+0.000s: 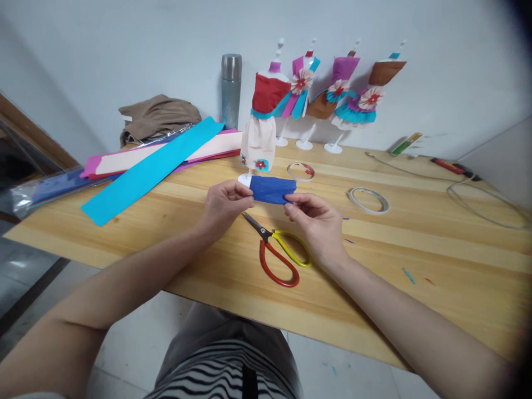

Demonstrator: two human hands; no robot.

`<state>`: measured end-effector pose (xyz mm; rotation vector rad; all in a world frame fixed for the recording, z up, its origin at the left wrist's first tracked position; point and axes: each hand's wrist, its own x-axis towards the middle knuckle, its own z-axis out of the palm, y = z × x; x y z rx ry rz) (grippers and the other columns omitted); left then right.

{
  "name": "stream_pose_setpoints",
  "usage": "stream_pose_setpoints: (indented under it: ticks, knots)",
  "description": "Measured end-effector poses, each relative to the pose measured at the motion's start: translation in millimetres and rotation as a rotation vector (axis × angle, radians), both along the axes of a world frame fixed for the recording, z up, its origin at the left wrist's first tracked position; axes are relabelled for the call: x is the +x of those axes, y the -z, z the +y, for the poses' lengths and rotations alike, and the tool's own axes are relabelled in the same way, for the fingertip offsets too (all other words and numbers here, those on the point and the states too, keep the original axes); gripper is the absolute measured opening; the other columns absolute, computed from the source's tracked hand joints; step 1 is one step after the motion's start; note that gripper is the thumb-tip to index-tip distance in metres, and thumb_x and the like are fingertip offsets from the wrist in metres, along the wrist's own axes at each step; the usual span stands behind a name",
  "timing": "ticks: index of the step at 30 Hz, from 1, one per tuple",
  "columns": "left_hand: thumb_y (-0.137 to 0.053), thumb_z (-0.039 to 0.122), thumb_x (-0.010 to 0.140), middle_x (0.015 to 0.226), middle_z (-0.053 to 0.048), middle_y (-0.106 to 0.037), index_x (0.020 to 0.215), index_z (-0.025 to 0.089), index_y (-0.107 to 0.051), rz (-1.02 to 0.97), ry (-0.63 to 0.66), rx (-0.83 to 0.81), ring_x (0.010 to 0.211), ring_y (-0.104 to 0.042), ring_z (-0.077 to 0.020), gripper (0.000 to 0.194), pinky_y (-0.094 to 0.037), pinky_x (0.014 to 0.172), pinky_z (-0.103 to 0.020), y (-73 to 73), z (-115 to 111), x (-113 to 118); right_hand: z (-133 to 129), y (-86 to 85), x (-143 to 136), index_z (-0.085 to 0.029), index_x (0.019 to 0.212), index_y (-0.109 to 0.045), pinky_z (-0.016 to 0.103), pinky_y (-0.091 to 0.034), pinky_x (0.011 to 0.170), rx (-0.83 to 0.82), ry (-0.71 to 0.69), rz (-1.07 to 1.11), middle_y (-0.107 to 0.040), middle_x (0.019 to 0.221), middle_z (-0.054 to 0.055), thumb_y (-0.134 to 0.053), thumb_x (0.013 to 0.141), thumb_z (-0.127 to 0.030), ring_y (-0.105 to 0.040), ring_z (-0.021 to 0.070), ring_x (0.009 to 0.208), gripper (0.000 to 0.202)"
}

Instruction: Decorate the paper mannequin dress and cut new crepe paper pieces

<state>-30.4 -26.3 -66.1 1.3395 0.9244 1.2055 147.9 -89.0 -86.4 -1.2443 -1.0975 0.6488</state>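
A small strip of dark blue crepe paper (272, 189) is stretched between my two hands above the table. My left hand (228, 204) pinches its left end between thumb and fingers. The lower right corner is pinched by my right hand (313, 221). Just below the strip lie scissors (266, 234) with one red and one yellow handle. Right behind the paper stands a miniature dress form (270, 94) in a red top and pale skirt with red flowers; the strip partly covers its white base.
Several more dressed forms (301, 83) stand along the wall beside a flask (231, 91). Crepe paper strips, a turquoise one (153, 172) on top, and brown cloth (160, 119) lie left. Tape rolls (368, 200), a cable (469, 202), a glue gun (455, 168) and scraps (409, 276) lie right.
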Motion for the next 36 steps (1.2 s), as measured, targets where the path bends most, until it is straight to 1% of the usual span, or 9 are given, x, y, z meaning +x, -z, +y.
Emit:
stream_pose_setpoints:
  ticks: [6, 13, 17, 23, 25, 28, 32, 36]
  knots:
    - [-0.078, 0.022, 0.054, 0.060, 0.000, -0.068, 0.064, 0.016, -0.066, -0.030, 0.040, -0.031, 0.057, -0.064, -0.0121, 0.016, -0.051, 0.061, -0.025, -2.4, 0.0, -0.6, -0.8, -3.1, -0.2, -0.025, 0.083, -0.072, 0.034, -0.052, 0.064, 0.003, -0.022, 0.019, -0.068, 0.069, -0.001, -0.077, 0.069, -0.034, -0.060, 0.0163, 0.062, 0.017]
    - [-0.078, 0.023, 0.056, 0.063, 0.000, -0.069, 0.066, 0.016, -0.066, -0.037, 0.084, -0.037, 0.061, -0.068, -0.0140, 0.017, -0.054, 0.065, -0.027, -1.0, 0.6, -1.1, -0.5, -3.6, 2.0, -0.025, 0.077, -0.067, 0.035, -0.053, 0.067, 0.026, -0.017, -0.004, -0.069, 0.070, 0.000, -0.076, 0.070, -0.033, -0.063, 0.0179, 0.066, 0.014]
    - [-0.079, 0.023, 0.057, 0.059, 0.000, -0.068, 0.066, 0.016, -0.067, -0.012, 0.094, -0.054, 0.055, -0.066, -0.0136, 0.016, -0.054, 0.060, -0.026, -2.5, 0.3, -3.1, -1.3, -3.8, 1.6, -0.025, 0.077, -0.067, 0.036, -0.054, 0.069, 0.024, -0.017, -0.019, -0.068, 0.071, 0.000, -0.075, 0.072, -0.034, -0.065, 0.0189, 0.068, 0.013]
    - [-0.078, 0.022, 0.058, 0.061, -0.002, -0.070, 0.067, 0.014, -0.067, 0.016, 0.093, -0.135, 0.047, -0.064, -0.0131, 0.016, -0.052, 0.051, -0.025, -8.3, -3.0, -6.5, -4.4, -6.1, -1.3, -0.026, 0.078, -0.067, 0.038, -0.055, 0.072, 0.023, -0.020, -0.029, -0.069, 0.074, 0.001, -0.075, 0.073, -0.032, -0.066, 0.0201, 0.071, 0.011]
    - [-0.079, 0.022, 0.058, 0.060, -0.002, -0.070, 0.067, 0.015, -0.067, 0.003, 0.109, -0.152, 0.049, -0.065, -0.0139, 0.017, -0.054, 0.054, -0.026, -9.4, -4.0, -6.8, -4.9, -6.3, -1.6, -0.026, 0.078, -0.067, 0.038, -0.055, 0.073, 0.031, -0.017, -0.021, -0.069, 0.074, 0.001, -0.075, 0.073, -0.031, -0.066, 0.0202, 0.071, 0.010]
    - [-0.080, 0.021, 0.055, 0.060, -0.002, -0.069, 0.065, 0.015, -0.067, -0.029, 0.136, -0.140, 0.056, -0.067, -0.0142, 0.017, -0.055, 0.062, -0.027, -9.6, -3.0, -6.4, -5.3, -6.1, -1.4, -0.027, 0.077, -0.067, 0.038, -0.055, 0.073, 0.043, -0.008, -0.005, -0.069, 0.074, 0.000, -0.075, 0.073, -0.031, -0.066, 0.0206, 0.072, 0.010]
    - [-0.082, 0.022, 0.052, 0.060, -0.002, -0.070, 0.062, 0.016, -0.069, -0.052, 0.107, -0.122, 0.060, -0.066, -0.0139, 0.017, -0.052, 0.064, -0.026, -7.7, 1.4, -5.4, -6.1, -6.0, -1.7, -0.027, 0.076, -0.068, 0.038, -0.055, 0.071, 0.037, -0.017, 0.000, -0.069, 0.074, 0.001, -0.076, 0.072, -0.029, -0.065, 0.0205, 0.071, 0.010]
    - [-0.082, 0.021, 0.050, 0.059, -0.001, -0.069, 0.059, 0.016, -0.070, -0.046, 0.061, -0.086, 0.058, -0.062, -0.0122, 0.016, -0.047, 0.061, -0.024, -5.6, 3.1, -4.5, -6.8, -5.8, -1.9, -0.027, 0.076, -0.068, 0.038, -0.054, 0.069, 0.025, -0.027, 0.001, -0.069, 0.072, 0.001, -0.077, 0.072, -0.029, -0.064, 0.0199, 0.068, 0.010]
